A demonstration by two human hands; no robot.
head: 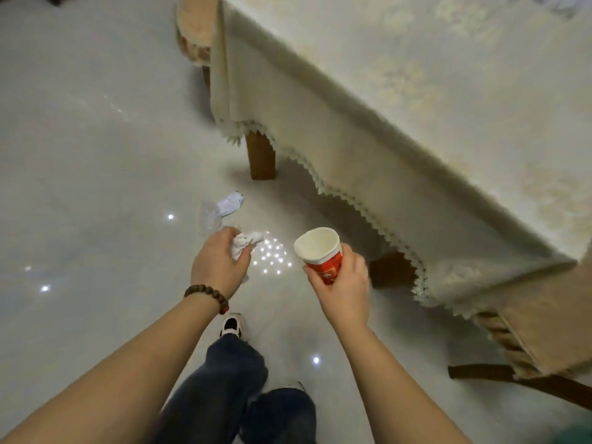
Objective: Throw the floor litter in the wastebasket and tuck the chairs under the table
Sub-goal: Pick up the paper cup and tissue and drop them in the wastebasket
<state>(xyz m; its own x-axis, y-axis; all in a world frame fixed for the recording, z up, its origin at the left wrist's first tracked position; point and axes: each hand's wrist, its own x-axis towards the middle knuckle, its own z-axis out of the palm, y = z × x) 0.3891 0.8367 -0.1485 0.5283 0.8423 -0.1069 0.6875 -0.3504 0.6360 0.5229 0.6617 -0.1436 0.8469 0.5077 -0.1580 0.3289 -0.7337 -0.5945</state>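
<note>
My left hand (217, 261) grips a crumpled white tissue (245, 243) just above the floor. My right hand (344, 283) holds a red paper cup (320, 256) with a white inside, mouth tilted up and to the left. On the tiles just beyond my left hand lie a crumpled white wrapper (229, 203) and a piece of clear plastic (209, 217). A chair (538, 341) with a beige seat cover stands at the lower right beside the table (416, 100). A second chair (192, 30) shows at the table's far end. No wastebasket is in view.
The table carries a cream tablecloth with a lace fringe hanging low; two wooden table legs (261, 158) show beneath it. Glossy white tiles reflect ceiling lights. My legs and shoe (232, 326) are below my arms.
</note>
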